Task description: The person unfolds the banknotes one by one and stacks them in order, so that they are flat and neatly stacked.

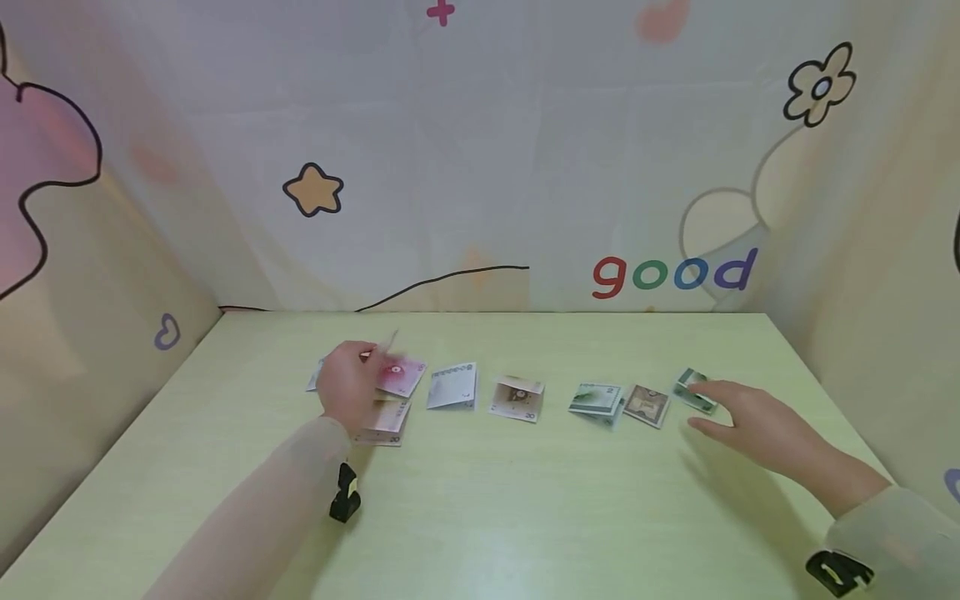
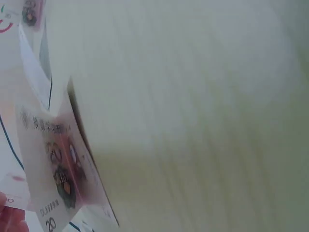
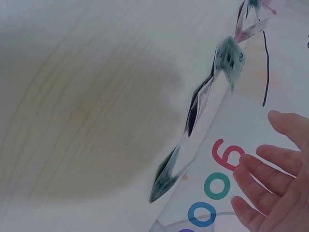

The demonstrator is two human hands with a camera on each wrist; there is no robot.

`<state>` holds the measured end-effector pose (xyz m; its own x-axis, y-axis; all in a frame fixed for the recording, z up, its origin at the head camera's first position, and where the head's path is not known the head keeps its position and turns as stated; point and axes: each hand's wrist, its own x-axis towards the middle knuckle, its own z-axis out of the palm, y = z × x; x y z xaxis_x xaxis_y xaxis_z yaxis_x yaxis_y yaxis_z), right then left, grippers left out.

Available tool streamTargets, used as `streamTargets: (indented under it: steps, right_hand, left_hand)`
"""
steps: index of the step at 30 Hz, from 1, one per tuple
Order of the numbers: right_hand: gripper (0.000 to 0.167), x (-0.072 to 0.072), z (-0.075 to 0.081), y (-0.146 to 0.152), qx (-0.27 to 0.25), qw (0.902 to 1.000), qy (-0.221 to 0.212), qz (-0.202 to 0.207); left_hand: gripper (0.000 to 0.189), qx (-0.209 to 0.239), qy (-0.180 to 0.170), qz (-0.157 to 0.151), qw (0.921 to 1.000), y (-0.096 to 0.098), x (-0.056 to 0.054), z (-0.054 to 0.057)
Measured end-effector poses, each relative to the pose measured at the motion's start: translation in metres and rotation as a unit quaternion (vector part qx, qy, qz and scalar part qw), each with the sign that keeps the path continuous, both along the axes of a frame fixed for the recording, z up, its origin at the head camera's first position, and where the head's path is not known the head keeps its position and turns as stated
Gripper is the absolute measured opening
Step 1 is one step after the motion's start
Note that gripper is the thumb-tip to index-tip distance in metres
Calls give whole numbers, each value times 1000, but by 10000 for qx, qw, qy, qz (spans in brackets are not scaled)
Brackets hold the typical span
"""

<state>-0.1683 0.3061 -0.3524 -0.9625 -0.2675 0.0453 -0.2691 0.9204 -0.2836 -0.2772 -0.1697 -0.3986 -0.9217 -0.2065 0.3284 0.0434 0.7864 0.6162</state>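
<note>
Toward the left of the table, my left hand pinches a banknote, whose thin blurred edge shows past the fingertips in the head view. Close to this hand lie a pink folded banknote, a folded 20 note, and a bluish note that the hand partly covers. At the right, my right hand has its fingers spread and holds nothing. Its fingertips hover by a green folded banknote; contact is unclear in the head view.
Between the hands, a row of folded notes runs across the table: a pale blue note, a brown 20 note, a green note and a brown note. A printed cloth stands behind.
</note>
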Motion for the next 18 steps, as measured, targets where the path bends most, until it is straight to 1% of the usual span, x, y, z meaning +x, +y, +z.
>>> streamTargets:
  steps: [2,5,8,10,11,14,16,18]
  right_hand:
    - [52,1,0,0,-1,10000,29,26]
    - [52,2,0,1,-31,9999,68,68]
    - [52,3,-1,1,-61,9999,75,72]
    - [52,3,-1,1,-103,9999,48,56]
    - [51,3,-1,0,-116,9999,17,43]
    - [51,3,0,-3,-127,9999,-75,19]
    - [51,3,1,-5,-115,9998,-133,12]
    - [51,3,2,-7,-129,9998,-164,11]
  left_hand:
    - [25,217,41,132,9997,-3,1,3]
    - [25,495,204,365,9979,-7,4,10]
    - [25,906,357,530,9938,-11,5,16]
    - [26,1240,337,622,9898,-14,5,19]
    - [27,1428,302,641,9872,-15,5,20]
    - [30,2053,139,666,9763,-18,7,25]
    - [31,2442,32,628,9677,-20,10,28]
    - [31,2836,29,574,9572,-22,12,31]
